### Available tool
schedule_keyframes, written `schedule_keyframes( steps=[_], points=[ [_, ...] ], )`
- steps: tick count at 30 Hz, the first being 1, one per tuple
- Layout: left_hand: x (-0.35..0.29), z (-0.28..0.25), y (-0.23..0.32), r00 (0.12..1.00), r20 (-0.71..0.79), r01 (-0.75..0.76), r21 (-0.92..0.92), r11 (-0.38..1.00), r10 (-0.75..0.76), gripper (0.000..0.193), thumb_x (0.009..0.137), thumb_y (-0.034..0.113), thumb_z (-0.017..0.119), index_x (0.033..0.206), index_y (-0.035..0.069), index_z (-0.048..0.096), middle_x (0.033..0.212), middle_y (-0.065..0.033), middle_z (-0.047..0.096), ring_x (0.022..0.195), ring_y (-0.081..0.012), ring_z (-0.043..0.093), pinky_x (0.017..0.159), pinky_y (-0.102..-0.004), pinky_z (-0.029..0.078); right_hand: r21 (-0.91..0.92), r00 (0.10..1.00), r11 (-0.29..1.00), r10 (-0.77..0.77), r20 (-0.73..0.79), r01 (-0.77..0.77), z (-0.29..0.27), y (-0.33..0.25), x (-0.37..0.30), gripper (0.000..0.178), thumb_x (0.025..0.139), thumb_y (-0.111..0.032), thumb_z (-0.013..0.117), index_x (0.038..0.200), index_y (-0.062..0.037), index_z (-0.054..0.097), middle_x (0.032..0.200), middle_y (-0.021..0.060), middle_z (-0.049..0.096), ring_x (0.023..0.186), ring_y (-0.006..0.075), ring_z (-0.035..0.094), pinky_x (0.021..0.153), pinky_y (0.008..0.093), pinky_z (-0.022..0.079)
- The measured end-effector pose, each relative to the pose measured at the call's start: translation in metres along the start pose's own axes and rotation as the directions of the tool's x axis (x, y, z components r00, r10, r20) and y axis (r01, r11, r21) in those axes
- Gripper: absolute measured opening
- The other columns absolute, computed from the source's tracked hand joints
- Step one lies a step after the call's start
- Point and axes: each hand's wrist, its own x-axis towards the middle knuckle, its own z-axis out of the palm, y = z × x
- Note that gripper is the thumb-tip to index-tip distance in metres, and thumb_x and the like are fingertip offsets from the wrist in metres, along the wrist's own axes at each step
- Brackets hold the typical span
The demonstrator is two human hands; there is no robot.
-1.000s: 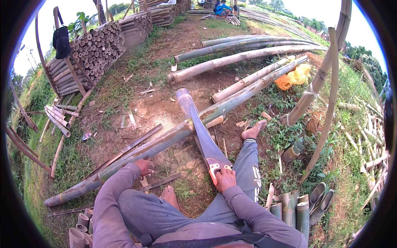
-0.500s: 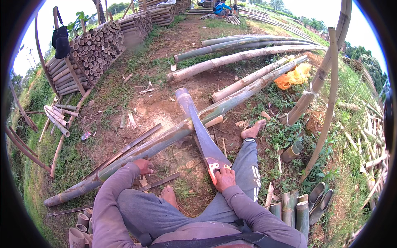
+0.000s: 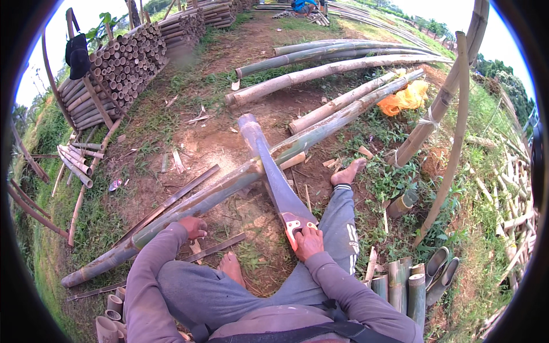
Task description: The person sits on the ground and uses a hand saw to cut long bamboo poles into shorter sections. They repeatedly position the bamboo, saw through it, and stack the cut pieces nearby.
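A handsaw with an orange-and-white handle lies in my right hand, whose fingers are wrapped round the grip. Its long blade crosses over a greenish-brown bamboo pole, with pale sawdust on the ground beyond. A thicker round piece shows past the blade's far end, partly behind it. My left hand is at the pole's near side, fingers curled; whether it grips anything is hidden. The pole runs from the lower left toward the far right, passing in front of my legs.
More bamboo poles lie farther off, near an orange bag. A tall bamboo stack stands at the left. Cut bamboo pieces and boots stand by my right leg. A leaning bamboo post rises at the right.
The whole view has shifted slightly. Both hands keep nearly the same places, and the saw blade lies across the pole in both frames.
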Motion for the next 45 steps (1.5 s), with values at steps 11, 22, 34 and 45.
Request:
schedule_keyframes(
  steps=[11, 22, 34, 45],
  points=[
    [0.007, 0.004, -0.002, 0.999, 0.035, 0.016, -0.042, 0.999, -0.014, 0.050, 0.092, 0.045, 0.075, 0.133, 0.017, 0.072, 0.131, -0.0189, 0.073, 0.124, -0.0391, 0.068, 0.106, -0.0476, 0.052, 0.008, 0.998, 1.000, 0.024, 0.053, -0.025, 0.001, 0.001, 0.000, 0.011, 0.085, -0.021, 0.073, 0.091, -0.0113, 0.072, 0.102, 0.0114, 0.064, 0.108, 0.0312, 0.063, 0.090, 0.0482, 0.043],
    [0.016, 0.015, -0.018, 0.999, 0.035, 0.013, -0.077, 0.997, -0.011, 0.052, 0.091, 0.045, 0.076, 0.133, 0.015, 0.072, 0.128, -0.0170, 0.074, 0.122, -0.0373, 0.069, 0.104, -0.0463, 0.054, -0.012, 0.998, 1.000, 0.022, 0.060, -0.021, -0.003, -0.003, 0.001, 0.011, 0.085, -0.021, 0.073, 0.090, -0.0114, 0.072, 0.102, 0.0111, 0.064, 0.107, 0.0309, 0.063, 0.090, 0.0478, 0.043],
    [0.006, 0.005, -0.004, 0.999, 0.038, 0.030, -0.070, 0.997, -0.028, 0.048, 0.092, 0.043, 0.075, 0.132, 0.016, 0.073, 0.129, -0.0176, 0.074, 0.122, -0.0384, 0.069, 0.105, -0.0469, 0.053, -0.013, 0.999, 1.000, 0.014, 0.038, -0.013, 0.000, -0.002, 0.000, 0.011, 0.086, -0.021, 0.072, 0.092, -0.0114, 0.072, 0.101, 0.0107, 0.064, 0.106, 0.0307, 0.064, 0.089, 0.0478, 0.043],
    [0.011, 0.014, -0.022, 0.999, -0.023, -0.036, -0.033, 0.999, 0.035, 0.048, 0.090, 0.040, 0.077, 0.131, 0.015, 0.074, 0.126, -0.0169, 0.075, 0.118, -0.0366, 0.071, 0.102, -0.0463, 0.054, 0.004, 0.999, 1.000, 0.012, 0.045, -0.012, -0.004, -0.003, 0.001, 0.011, 0.087, -0.021, 0.072, 0.092, -0.0115, 0.072, 0.102, 0.0111, 0.063, 0.107, 0.0316, 0.063, 0.090, 0.0485, 0.043]
  ],
)
